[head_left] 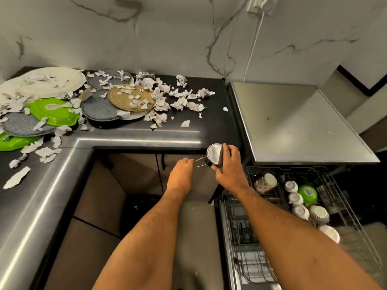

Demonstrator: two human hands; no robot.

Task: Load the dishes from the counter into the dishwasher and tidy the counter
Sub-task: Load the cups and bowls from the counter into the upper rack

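My right hand (228, 164) grips a small steel cup (213, 152) with a wire handle, held just off the front edge of the dark counter (134, 135). My left hand (182, 172) pinches the end of that wire handle (200, 162). To the right, the dishwasher's upper rack (335, 185) stands pulled out, holding several upturned cups (266, 183) and a green bowl (307, 193). On the counter at the left lie white plates (52, 80), green plates (54, 111), grey round mats (98, 107) and a woven mat (132, 97), strewn with torn paper scraps (178, 101).
The dishwasher's steel top (293, 122) stands right of the counter. A white cable (253, 42) hangs down the marble wall. Below the counter corner lie brown cabinet fronts (100, 195) and a dark bin (140, 208). A lower rack (247, 237) shows under my right forearm.
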